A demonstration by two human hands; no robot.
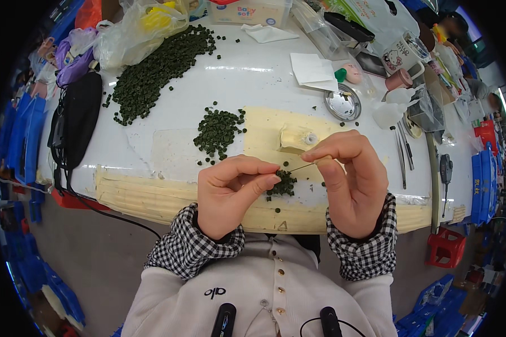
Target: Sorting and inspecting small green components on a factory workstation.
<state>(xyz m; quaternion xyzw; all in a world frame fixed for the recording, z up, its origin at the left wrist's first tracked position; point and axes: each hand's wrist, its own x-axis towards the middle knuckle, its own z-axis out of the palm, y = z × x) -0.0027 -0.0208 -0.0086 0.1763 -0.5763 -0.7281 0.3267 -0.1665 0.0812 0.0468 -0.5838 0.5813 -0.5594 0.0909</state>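
My left hand (233,190) is curled, its thumb and forefinger pinching a small dark green bead at the fingertips. My right hand (351,180) pinches a thin wooden-handled needle tool (309,165) whose tip points left at that bead. Just below the fingertips lies a small heap of green beads (283,184) on the white table (253,78). A second small pile of beads (218,130) sits farther back, and a large spread of beads (154,70) runs toward the far left. A small cream block (297,137) stands behind my right hand.
Black mask (78,121) and plastic bags (135,25) at the left. Round metal lid (342,103), white tissues (314,70), tweezers (402,154), small white bottle (389,112) and a mug (402,53) at the right. Cream taped padding (146,196) lines the near table edge. Blue crates stand around.
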